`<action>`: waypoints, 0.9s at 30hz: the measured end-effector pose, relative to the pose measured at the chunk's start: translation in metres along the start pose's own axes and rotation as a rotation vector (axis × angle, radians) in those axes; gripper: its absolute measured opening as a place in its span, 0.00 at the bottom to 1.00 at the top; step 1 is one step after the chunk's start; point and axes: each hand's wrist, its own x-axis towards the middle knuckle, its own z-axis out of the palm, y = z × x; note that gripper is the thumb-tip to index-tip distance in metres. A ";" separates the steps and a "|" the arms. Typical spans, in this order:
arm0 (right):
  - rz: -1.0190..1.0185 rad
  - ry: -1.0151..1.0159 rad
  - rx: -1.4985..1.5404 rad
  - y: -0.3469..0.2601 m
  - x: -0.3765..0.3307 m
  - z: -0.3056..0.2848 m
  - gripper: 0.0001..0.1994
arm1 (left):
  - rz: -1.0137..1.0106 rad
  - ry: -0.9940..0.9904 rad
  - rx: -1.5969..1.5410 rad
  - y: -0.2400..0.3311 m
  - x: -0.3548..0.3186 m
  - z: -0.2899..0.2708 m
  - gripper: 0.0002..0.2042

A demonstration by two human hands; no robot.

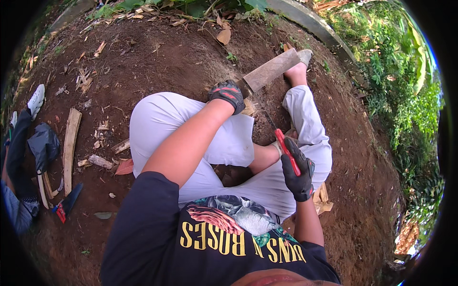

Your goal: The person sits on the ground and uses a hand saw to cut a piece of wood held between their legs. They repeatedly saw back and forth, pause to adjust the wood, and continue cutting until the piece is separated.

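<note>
Item: left hand [228, 97], gloved, fingers clenched about the near end of a flat brown piece [272, 70], wood or rusted metal, I cannot tell which; it slants away to the far right, above the ground [167, 62] in front of the seated person. Item: right hand [298, 172], gloved, fingers wrapped on a red-handled tool [280, 140], its thin dark blade pointing far and left, toward pale wood [249, 108] just beside the left hand; contact cannot be made out. Off left: a long split stick [71, 148] and a dark bag [44, 144], near another person's leg [20, 138]. Step in hand, as judged: blade work, left hand bracing. The next move seems to call for a firm left hold and a controlled blade, clear of the legs.
</note>
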 end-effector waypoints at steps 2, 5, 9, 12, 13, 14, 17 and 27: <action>0.024 -0.004 -0.019 -0.006 -0.034 -0.029 0.24 | 0.015 0.020 0.032 0.005 0.002 0.010 0.41; -0.001 -0.028 -0.058 -0.015 -0.035 -0.042 0.24 | -0.009 0.067 0.015 0.000 0.008 0.017 0.40; -0.069 -0.084 -0.056 -0.011 0.019 -0.014 0.24 | -0.087 0.112 -0.045 0.004 0.005 0.020 0.37; -0.184 0.017 0.077 0.020 0.090 0.057 0.22 | -0.075 0.090 -0.039 0.005 -0.001 0.012 0.36; -0.227 0.030 0.123 0.022 0.122 0.079 0.22 | -0.067 0.084 -0.060 0.004 0.003 0.010 0.34; -0.263 0.044 0.162 0.015 0.149 0.099 0.21 | -0.050 0.072 -0.083 0.003 0.008 0.010 0.33; -0.106 -0.017 0.225 -0.022 0.184 0.105 0.22 | 0.089 -0.004 -0.003 -0.002 0.027 0.016 0.27; 0.032 -0.009 0.017 0.003 -0.019 -0.009 0.23 | 0.011 -0.021 0.068 -0.004 0.011 0.002 0.30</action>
